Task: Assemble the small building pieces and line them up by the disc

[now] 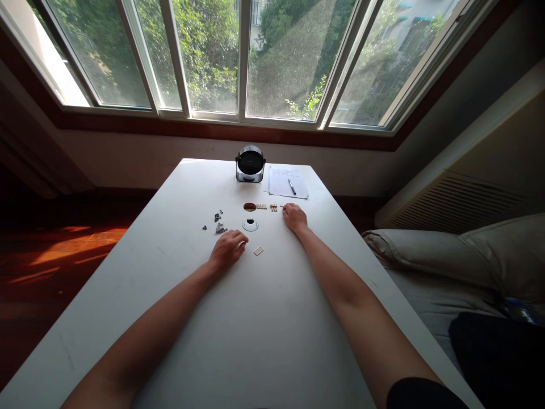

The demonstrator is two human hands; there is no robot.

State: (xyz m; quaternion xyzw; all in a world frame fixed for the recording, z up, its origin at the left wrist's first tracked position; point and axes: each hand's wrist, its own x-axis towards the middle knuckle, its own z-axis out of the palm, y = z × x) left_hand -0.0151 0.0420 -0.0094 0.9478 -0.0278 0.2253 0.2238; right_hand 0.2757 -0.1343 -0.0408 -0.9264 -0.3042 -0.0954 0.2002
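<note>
On the white table [272, 318], my left hand [229, 250] rests loosely curled, its thumb and fingertips a little apart and nothing visible between them. Just beyond it lie small grey pieces [220, 228], with dark pieces [218, 217] behind. To its right is a small flat cream-coloured plate [258, 250] with a pattern on top. My right hand [295, 217] is farther forward, fingertips closed together at the right end of a row of tiny pieces. In that row are tan pieces [273, 207] and a group of light pieces [261, 206]. Whatever the right fingertips pinch is too small to make out.
A round hole [250, 207] pierces the tabletop, and a ring-shaped cover [250, 225] lies in front of it. Farther back stand a round black device on a stand [250, 162] and papers [281, 180] with a pen [292, 186]. A sofa [426, 284] flanks the right side.
</note>
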